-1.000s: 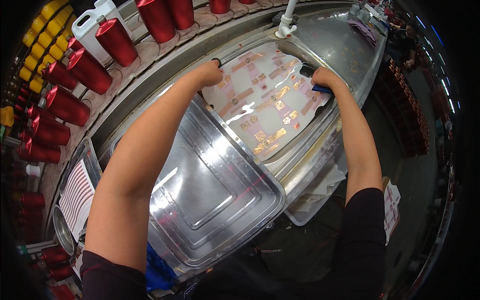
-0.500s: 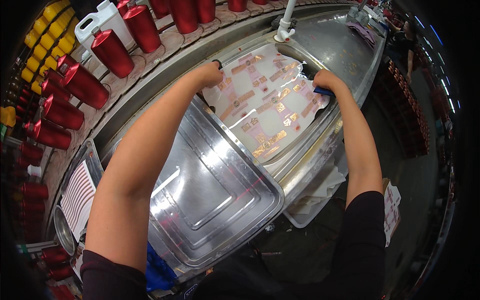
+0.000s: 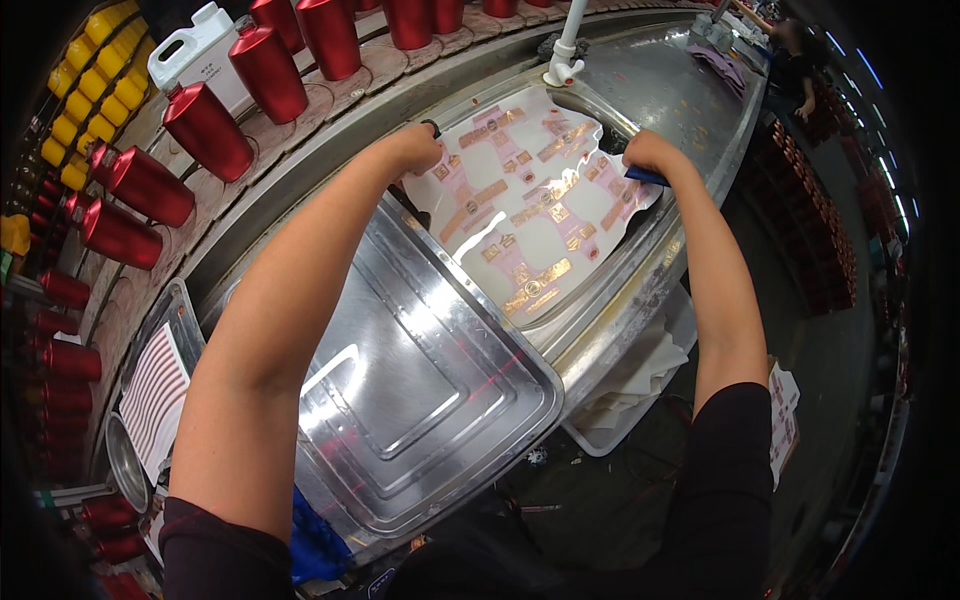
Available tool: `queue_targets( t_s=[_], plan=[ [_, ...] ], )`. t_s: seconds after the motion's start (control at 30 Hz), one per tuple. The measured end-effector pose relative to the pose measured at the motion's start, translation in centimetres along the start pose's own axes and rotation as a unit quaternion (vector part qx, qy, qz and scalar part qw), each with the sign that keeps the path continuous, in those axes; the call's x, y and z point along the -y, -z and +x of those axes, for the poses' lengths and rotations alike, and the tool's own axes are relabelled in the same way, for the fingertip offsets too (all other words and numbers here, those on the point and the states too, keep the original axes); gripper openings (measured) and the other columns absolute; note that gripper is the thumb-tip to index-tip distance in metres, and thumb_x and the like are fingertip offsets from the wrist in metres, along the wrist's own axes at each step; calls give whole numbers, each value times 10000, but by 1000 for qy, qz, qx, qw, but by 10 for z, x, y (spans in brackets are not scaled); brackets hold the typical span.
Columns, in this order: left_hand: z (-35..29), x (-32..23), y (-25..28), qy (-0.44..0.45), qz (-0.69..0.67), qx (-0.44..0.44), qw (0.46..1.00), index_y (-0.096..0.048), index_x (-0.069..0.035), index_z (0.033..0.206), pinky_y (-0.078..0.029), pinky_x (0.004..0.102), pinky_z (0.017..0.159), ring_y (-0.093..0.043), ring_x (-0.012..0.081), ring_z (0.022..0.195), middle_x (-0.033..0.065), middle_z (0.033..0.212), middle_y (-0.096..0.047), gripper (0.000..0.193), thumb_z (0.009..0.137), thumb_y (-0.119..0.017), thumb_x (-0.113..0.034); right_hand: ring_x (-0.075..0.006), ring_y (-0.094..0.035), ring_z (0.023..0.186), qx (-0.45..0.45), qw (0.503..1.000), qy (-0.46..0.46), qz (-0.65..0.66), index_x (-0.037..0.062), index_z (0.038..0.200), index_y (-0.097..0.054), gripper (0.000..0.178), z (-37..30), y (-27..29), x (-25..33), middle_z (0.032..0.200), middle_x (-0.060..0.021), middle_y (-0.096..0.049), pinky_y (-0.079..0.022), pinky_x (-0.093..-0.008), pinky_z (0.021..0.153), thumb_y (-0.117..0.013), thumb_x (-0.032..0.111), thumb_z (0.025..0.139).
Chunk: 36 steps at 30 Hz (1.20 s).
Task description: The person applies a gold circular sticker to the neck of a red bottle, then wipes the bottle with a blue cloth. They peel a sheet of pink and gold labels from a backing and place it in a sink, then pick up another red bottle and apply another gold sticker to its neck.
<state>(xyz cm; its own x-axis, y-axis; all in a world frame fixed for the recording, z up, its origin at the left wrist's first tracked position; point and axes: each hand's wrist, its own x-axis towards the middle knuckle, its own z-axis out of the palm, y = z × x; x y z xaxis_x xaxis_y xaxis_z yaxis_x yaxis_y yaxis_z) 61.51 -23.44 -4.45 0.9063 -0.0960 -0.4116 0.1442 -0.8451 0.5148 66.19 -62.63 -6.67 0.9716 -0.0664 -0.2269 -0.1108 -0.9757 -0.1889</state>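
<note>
A translucent decal sheet (image 3: 535,205) with pink and gold printed patterns lies spread in a shallow metal tray (image 3: 572,312), its surface glossy and rippled. My left hand (image 3: 412,148) is closed at the sheet's far-left edge; a small dark piece shows by its fingers, too little of it to name. At the right edge, my right hand (image 3: 655,155) is curled with a flat blue piece (image 3: 648,177) under its fingers. Its fingertips are mostly hidden, so I cannot tell whether it also grips the sheet. Nearer me stands an upturned-looking ridged steel tray (image 3: 420,370).
Red bottles (image 3: 207,132) line a curved conveyor (image 3: 300,110) at the left, beside a white jug (image 3: 200,60). A white pipe (image 3: 568,45) rises behind the tray. White sheets (image 3: 635,385) sit in a bin below. Another person (image 3: 790,75) is at the far right.
The red bottles have shifted along the conveyor toward the near left. The sheet's right side has changed shape slightly, and both my hands have moved only a little.
</note>
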Motion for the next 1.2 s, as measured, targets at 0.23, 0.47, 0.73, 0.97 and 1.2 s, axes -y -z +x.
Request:
queue_targets(
  t_s=[0.23,0.47,0.73,0.97,1.2],
  plan=[
    [2,-1,4,17,-30,23,999,-557,-15,1239,-605,537,655,-660,460,999,258,1125,-598,568,684,-525,105,-333,-694,744,-10,1000,11,-14,-49,856,-719,335,14,7,2,829,-225,-712,-541,-425,676,-687,182,615],
    [10,1,5,39,-80,43,995,-539,-27,1266,-614,559,749,-618,460,1103,243,1215,-547,606,687,-515,150,-320,-688,709,-16,1000,4,-2,-50,828,-717,330,17,15,6,796,-223,-711,-540,-420,654,-708,183,594],
    [16,5,5,31,-111,28,993,-633,35,1028,-606,584,658,-662,432,938,234,1073,-600,373,687,-537,151,-299,-694,721,-2,999,25,-34,-37,819,-719,321,20,29,13,814,-200,-712,-538,-411,663,-698,192,594],
    [21,8,6,41,-133,62,988,-587,-5,1132,-610,579,713,-667,424,999,215,1115,-581,461,707,-533,166,-310,-707,796,14,1000,17,-16,-21,846,-739,330,16,42,20,864,-207,-722,-542,-415,716,-688,214,621],
    [21,8,11,65,-195,70,976,-611,40,1089,-611,567,764,-673,431,1006,228,1116,-592,409,703,-545,159,-353,-723,879,18,998,24,-52,-24,924,-757,398,15,51,24,970,-225,-735,-556,-423,771,-694,239,631]
  ],
)
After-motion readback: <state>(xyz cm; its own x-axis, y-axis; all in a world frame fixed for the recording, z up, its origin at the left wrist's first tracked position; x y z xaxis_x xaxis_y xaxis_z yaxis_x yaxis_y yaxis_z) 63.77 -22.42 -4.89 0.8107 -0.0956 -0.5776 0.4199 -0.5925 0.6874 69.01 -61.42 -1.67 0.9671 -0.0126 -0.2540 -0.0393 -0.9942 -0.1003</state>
